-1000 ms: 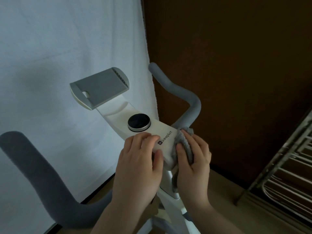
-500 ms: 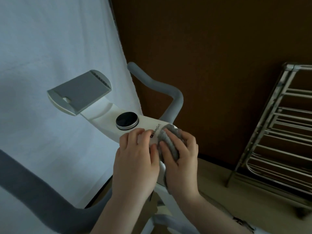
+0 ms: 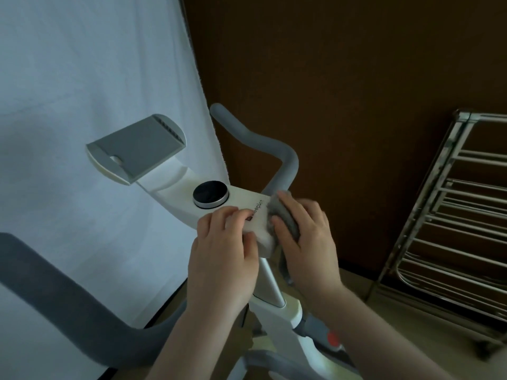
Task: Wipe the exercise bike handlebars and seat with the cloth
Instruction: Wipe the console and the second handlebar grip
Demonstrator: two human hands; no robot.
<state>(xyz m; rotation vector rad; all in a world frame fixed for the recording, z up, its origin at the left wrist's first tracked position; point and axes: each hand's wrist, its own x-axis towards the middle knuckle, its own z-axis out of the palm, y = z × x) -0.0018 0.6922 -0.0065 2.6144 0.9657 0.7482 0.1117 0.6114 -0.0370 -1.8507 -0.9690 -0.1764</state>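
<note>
My right hand [image 3: 304, 237], at centre right of the frame, is closed around the grey cloth [image 3: 282, 215], pressing it against the near right corner of the white console [image 3: 241, 201] where the right handlebar [image 3: 260, 138] joins it. My left hand [image 3: 225, 250], just beside it at centre, has its fingers curled over the console's near edge, bracing it; it holds nothing else. The two hands are close, apart by a narrow strip of white casing. The black dial [image 3: 210, 193] sits just above my left fingers, uncovered, and the grey tablet holder [image 3: 137, 146] stands further up and left.

Assessment of progress: the cloth is on the console junction, not on either grip. The right handlebar curves away above the cloth, and the left handlebar [image 3: 55, 292] sweeps across the lower left; neither is in contact with the cloth. The seat is out of view. I cannot tell from surface appearance which parts are already wiped. I judge the handlebars' length and the seat remain outstanding.
</note>
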